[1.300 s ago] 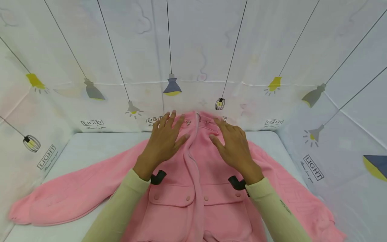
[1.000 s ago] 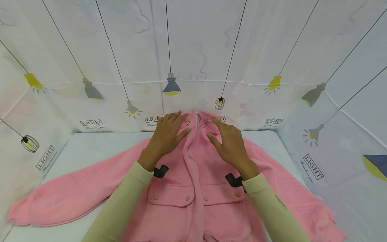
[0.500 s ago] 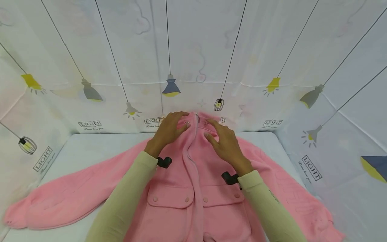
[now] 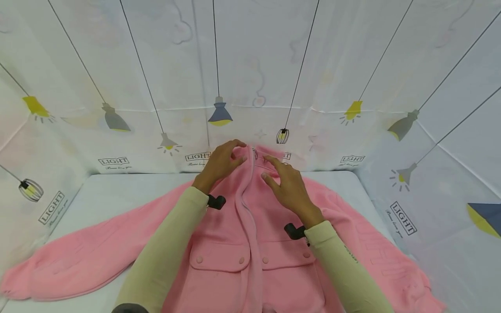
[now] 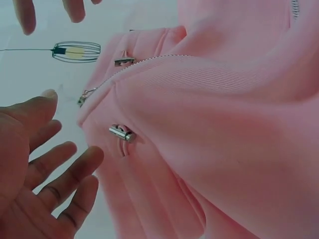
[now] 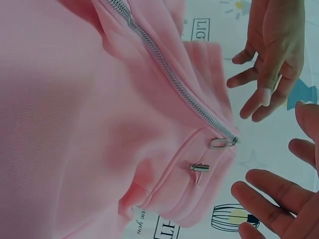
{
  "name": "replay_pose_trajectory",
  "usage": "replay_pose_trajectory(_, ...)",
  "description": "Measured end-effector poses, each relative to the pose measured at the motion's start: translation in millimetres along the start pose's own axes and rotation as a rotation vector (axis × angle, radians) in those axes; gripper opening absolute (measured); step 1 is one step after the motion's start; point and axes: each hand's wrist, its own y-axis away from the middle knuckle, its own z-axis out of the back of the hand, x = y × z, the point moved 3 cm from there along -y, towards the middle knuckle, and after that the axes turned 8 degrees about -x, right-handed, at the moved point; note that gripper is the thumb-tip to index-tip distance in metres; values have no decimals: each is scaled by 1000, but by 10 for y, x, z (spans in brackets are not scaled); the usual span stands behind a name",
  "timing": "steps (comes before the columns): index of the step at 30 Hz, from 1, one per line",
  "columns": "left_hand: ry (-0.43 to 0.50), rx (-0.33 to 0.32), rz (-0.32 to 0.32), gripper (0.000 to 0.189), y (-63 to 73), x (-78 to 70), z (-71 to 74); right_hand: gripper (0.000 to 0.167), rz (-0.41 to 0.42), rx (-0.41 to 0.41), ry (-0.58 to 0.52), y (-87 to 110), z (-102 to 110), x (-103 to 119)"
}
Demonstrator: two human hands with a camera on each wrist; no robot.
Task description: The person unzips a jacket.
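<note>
Pink jacket (image 4: 225,226): just one, lying front-up on a white table (image 4: 129,187), right under the hands. Clock's centred mid-jacket in the head view, so the collar (image 4: 272,151) is at 12.
Jacket sleeves (image 4: 82,256): two, spread wide, one out between 8 and 9, the other between 3 and 4.
Zipper (image 6: 169,72): one, wavy, running up to 12.
Pocket flaps (image 4: 219,256): two, about 8 and 4, close in on either side of the zipper.
Buttons (image 4: 241,260): four that I can count, two per flap.
Toggles (image 5: 121,133): two little metal ones, both in the left wrist view.
Left hand (image 4: 219,161): at 11, thumb and fingers apart, kinda loosely bent, not gripping. Hangs just beside the zipper's top; can't tell if a fingertip brushes the cloth.
Right hand (image 4: 287,184): just past 1, same deal, thumb well away from the fingers, nothing pinched. Right wrist view has a small gap between it and the collar.
Black wrist pieces (image 4: 294,231): two, one per wrist.
Printed lamps (image 4: 220,114): ten, on the backdrop (image 4: 254,52) wrapping from 9 round to 3.
</note>
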Motion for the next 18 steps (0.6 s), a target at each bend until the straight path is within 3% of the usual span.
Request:
replay_pose_trajectory(11, 22, 75, 76, 28, -223, 52, -147, 57, -10, 2, 1, -1, -24, -55)
replay_pose_trajectory(18, 18, 84, 90, 21, -290, 49, -174, 57, -21, 4, 10, -2, -14, -58)
